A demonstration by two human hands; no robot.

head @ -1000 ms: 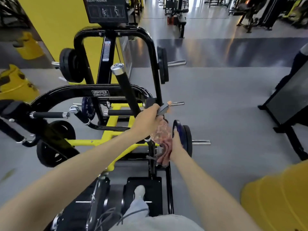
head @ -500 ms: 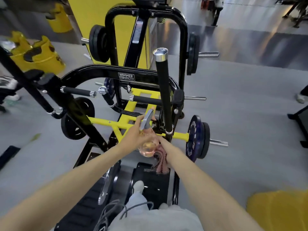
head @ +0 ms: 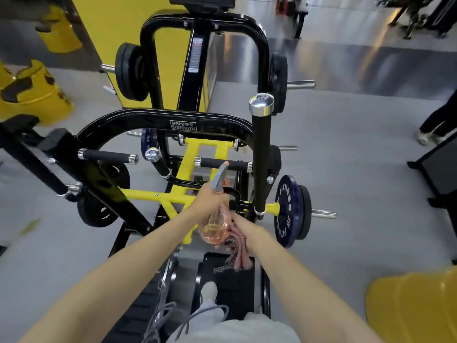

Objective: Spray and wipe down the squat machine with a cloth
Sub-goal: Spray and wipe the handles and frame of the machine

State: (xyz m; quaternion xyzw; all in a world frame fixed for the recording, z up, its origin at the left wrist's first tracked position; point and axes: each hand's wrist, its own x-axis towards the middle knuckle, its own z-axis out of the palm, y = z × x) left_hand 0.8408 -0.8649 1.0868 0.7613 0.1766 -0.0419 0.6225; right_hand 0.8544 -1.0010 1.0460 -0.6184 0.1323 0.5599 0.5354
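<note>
The black and yellow squat machine (head: pixel 183 125) stands in front of me, with a tall upright handle (head: pixel 262 154) at its right side. My left hand (head: pixel 206 199) grips a clear pink spray bottle (head: pixel 215 226) with a grey nozzle that points at the machine's middle. My right hand (head: pixel 243 226) is low beside the upright handle's base and holds a pink cloth (head: pixel 237 251) that hangs down over the black foot plate (head: pixel 237 288). The bottle partly hides the right hand's fingers.
A blue weight plate (head: pixel 286 211) sits on the right sleeve, with black plates (head: pixel 131 70) on the rear pegs. Yellow bins (head: pixel 32 92) stand at far left and another yellow object (head: pixel 415 305) at lower right. A person's legs (head: pixel 437 122) show at the right edge.
Both hands have come down from the upright handle's lower part to its base. The bottle has tilted so its nozzle points forward. My view has moved closer and lower.
</note>
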